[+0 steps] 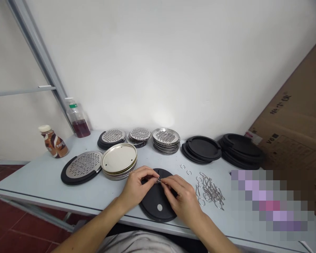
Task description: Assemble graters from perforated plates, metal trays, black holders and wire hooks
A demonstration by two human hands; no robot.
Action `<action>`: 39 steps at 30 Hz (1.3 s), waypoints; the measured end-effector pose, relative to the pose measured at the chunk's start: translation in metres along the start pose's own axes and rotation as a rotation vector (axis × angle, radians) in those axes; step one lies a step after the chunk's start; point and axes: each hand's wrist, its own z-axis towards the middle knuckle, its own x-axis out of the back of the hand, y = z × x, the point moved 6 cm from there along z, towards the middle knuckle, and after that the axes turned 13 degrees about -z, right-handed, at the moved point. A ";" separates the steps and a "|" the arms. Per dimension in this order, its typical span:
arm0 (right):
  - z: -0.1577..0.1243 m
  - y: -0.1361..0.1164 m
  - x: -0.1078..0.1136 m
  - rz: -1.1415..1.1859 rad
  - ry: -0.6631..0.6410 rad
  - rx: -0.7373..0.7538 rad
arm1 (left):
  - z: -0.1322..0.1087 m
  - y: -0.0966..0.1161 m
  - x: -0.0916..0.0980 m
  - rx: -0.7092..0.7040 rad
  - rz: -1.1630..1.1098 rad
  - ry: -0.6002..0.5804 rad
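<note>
My left hand [135, 186] and my right hand [183, 196] meet over a round black disc [150, 203] at the table's front edge. Between their pinched fingertips is a small shiny metal piece [158, 180], mostly covered by the fingers; its exact shape cannot be made out. The disc has a pale round spot [159, 207] near its front. Right of my right hand lies a loose pile of metal rings and hooks [212, 192]. Two single rings [189, 173] rest apart from the pile, farther back.
Left of my hands are stacked pale metal lids [119, 158] and a black-rimmed grater disc [84, 165]. Farther back stand stacked grater plates [165, 137] and black discs [204, 147]. Two bottles [54, 144] [80, 123] stand left; a cardboard box [297, 123] is at right.
</note>
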 end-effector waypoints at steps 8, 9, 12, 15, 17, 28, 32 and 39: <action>0.000 0.000 0.002 0.033 0.001 -0.043 | -0.001 0.007 -0.002 -0.051 0.046 -0.002; 0.001 -0.001 0.002 0.035 -0.002 -0.046 | -0.001 0.007 -0.002 -0.049 0.048 -0.001; 0.001 -0.001 0.002 0.037 -0.004 -0.042 | -0.001 0.007 -0.003 -0.031 0.045 -0.010; 0.002 -0.003 0.002 0.045 -0.008 -0.019 | -0.001 0.006 -0.003 -0.021 0.052 -0.014; 0.002 -0.004 0.001 0.044 -0.018 0.004 | -0.002 0.007 -0.003 -0.031 0.067 -0.013; 0.000 -0.005 -0.002 0.057 -0.018 0.035 | -0.004 0.012 -0.006 -0.114 0.137 -0.008; -0.001 -0.005 -0.003 0.066 -0.024 0.075 | -0.006 0.013 -0.005 -0.163 0.154 0.015; 0.000 -0.006 -0.004 0.097 -0.005 0.110 | -0.005 0.014 -0.005 -0.157 0.089 -0.002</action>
